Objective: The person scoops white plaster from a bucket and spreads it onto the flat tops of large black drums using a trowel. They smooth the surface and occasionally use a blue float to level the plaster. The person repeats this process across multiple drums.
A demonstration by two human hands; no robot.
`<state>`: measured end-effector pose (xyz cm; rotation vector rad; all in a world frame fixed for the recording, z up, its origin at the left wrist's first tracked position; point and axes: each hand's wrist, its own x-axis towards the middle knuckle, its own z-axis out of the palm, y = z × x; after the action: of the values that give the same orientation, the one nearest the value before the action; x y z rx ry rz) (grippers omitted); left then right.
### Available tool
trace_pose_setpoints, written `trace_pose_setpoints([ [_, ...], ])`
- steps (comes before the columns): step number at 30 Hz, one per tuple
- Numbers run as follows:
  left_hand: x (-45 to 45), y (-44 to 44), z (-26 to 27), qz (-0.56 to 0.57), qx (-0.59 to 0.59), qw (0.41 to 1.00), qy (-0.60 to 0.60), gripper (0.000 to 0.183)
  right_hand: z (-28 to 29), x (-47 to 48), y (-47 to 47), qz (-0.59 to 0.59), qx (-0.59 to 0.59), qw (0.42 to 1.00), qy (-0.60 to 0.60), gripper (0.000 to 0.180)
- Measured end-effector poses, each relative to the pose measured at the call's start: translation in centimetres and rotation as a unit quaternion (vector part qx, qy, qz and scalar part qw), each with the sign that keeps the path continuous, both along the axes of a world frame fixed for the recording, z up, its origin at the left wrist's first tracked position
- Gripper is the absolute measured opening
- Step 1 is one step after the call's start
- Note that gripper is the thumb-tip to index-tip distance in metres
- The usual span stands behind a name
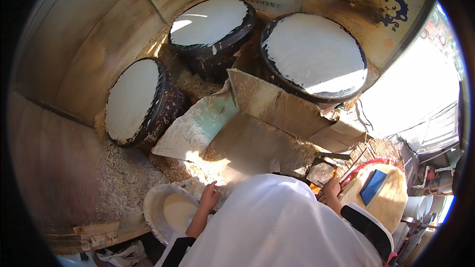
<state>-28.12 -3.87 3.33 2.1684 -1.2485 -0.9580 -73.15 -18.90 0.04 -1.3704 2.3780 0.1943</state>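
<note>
My left hand (pixel 210 195) is over the rim of a white bucket (pixel 154 211) with pale, creamy liquid (pixel 179 211) in it. Its fingers are bent, and whether they hold something is too small to tell. On the other side, my right hand (pixel 331 186) is beside a square block (pixel 320 172) and the red-edged rim of a round, pale board (pixel 393 196). The right fingers are partly hidden, so their grip is unclear. A flat blue piece (pixel 373 187) lies on that board. White cloth over my body hides part of the space between the hands.
Ahead stand three dark round vats with white tops: one at left (pixel 133 104), one at the back (pixel 209 22), one at right (pixel 315 55). Upright panels (pixel 274 100) and a crusted pale-green sheet (pixel 196 126) stand before them. Bamboo matting (pixel 382 148) lies at right.
</note>
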Motion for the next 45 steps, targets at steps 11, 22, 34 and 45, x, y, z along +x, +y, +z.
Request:
trace_pose_setpoints([
  [11,-3.4,-14.0,0.2,-0.158,0.044,0.986,0.010,0.039,0.6,-2.3,0.9,-0.164,-0.155,0.974,0.005,0.061],
  [22,4.1,-21.1,-4.7,-0.170,0.054,0.984,0.009,0.034,1.0,4.7,-8.1,-0.014,-0.331,0.943,0.018,0.043],
  [34,20.5,-29.9,-6.3,0.170,0.053,0.966,0.187,0.036,10.2,27.5,-50.6,-0.019,-0.121,0.872,-0.475,0.026],
  [45,23.9,-28.0,-3.8,0.176,0.210,0.956,0.101,0.029,7.8,47.5,-78.8,-0.061,-0.020,0.820,-0.568,0.011],
])
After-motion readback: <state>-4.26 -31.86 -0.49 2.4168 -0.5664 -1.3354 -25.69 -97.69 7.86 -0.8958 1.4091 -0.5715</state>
